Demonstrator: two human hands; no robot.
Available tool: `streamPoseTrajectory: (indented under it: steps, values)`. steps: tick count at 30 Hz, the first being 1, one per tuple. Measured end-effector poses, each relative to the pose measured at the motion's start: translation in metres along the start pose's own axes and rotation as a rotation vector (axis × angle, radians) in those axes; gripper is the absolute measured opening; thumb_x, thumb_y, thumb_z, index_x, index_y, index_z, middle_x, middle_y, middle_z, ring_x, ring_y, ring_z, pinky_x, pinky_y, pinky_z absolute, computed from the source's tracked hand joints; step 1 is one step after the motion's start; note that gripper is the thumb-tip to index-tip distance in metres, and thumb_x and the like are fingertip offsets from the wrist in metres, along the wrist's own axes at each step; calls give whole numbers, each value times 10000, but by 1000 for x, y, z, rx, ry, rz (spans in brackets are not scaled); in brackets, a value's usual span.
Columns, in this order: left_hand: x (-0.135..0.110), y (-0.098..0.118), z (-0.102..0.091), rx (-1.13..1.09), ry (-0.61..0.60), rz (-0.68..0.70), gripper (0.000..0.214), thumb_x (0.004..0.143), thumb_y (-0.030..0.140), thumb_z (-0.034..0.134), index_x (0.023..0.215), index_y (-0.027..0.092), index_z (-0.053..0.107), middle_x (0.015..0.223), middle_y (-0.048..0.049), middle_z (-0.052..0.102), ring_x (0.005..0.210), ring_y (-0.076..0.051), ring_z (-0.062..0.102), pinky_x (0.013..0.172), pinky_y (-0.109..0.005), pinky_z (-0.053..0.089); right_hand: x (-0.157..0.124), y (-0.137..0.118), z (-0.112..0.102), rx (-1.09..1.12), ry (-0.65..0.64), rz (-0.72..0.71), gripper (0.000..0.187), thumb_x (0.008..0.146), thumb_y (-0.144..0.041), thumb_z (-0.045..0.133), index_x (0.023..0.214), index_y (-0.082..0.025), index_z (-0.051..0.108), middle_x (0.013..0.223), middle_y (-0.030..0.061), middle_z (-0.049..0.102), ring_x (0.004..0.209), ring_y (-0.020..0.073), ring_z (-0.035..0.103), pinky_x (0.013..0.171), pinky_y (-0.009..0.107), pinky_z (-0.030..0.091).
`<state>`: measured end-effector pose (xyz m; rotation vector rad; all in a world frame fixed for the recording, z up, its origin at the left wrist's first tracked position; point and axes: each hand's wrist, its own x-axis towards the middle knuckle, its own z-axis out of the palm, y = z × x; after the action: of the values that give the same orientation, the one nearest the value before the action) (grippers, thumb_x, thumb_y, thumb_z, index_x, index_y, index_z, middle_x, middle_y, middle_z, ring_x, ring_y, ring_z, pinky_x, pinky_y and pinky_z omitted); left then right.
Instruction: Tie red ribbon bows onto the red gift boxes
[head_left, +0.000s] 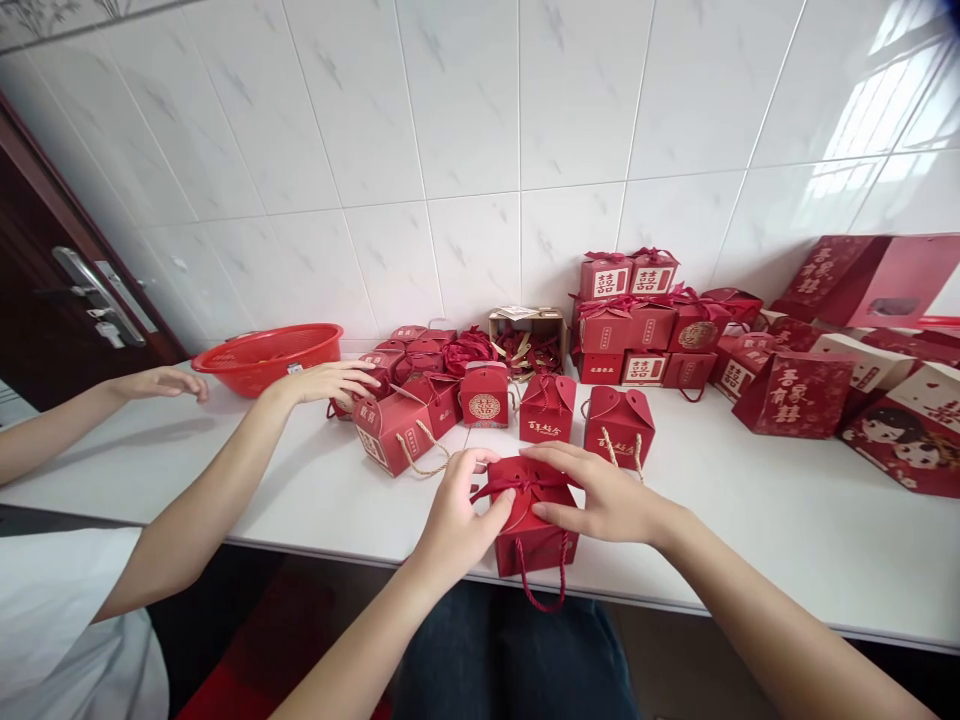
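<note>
Resting at the near edge of the white desk (787, 520), low in the middle of the frame, a small red gift box (534, 528) sits between both of the person's hands. The left hand (459, 510) curls loosely against the box's left side, thumb laid on the lid near the red ribbon bow (517, 487). The right hand (600, 492) lies flatter across the top right, fingers half open and pressing on the lid. Both forearms rise from the bottom corners of the frame and meet at the box, whose cord handle (541, 590) hangs over the desk edge. At left, another person's hand (330, 380) reaches to a cluster of red boxes (420, 385), beside a red basket (266, 355).
</note>
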<state>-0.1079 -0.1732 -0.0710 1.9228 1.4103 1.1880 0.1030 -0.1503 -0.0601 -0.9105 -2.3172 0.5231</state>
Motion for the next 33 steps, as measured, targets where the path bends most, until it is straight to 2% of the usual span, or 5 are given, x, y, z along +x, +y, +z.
streamPoseTrajectory:
  steps: [11, 20, 25, 29, 33]
  values:
    - [-4, -12, 8, -50, 15, -203, 377, 800, 402, 594, 1091, 220, 439, 1133, -74, 541, 967, -211, 573, 836, -356, 463, -11, -2, 15, 21, 132, 179, 565, 920, -487, 450, 1409, -241, 309, 1435, 133, 377, 1289, 257, 439, 1021, 417, 428]
    - [8, -15, -28, 244, -148, -85, 265, 900, 424, 386, 779, 215, 493, 676, 21, 533, 631, -158, 505, 630, -283, 384, -24, 10, -9, 87, 215, 256, 256, 879, -446, 515, 792, -233, 404, 637, -44, 441, 573, 136, 445, 532, 264, 397]
    - [42, -9, -56, 269, -643, -220, 82, 720, 283, 603, 721, 201, 615, 611, 17, 572, 573, -149, 518, 529, -248, 369, -29, -3, -21, -135, 91, 161, 296, 832, -212, 512, 547, -198, 435, 728, 31, 523, 641, 152, 510, 600, 298, 426]
    - [64, 16, -64, 8, -1067, -207, 115, 661, 327, 720, 697, 219, 737, 564, 8, 599, 567, -134, 519, 502, -227, 378, -18, -13, -3, -254, 375, 174, 222, 829, -190, 522, 631, -190, 623, 872, 93, 577, 705, 194, 578, 655, 347, 483]
    - [61, 33, -57, -129, -1015, -208, 245, 759, 409, 670, 813, 198, 781, 487, 17, 541, 463, -85, 367, 426, -214, 252, -7, -22, 6, -43, 497, 120, 253, 831, -269, 578, 601, -200, 657, 837, 79, 599, 672, 180, 577, 588, 309, 476]
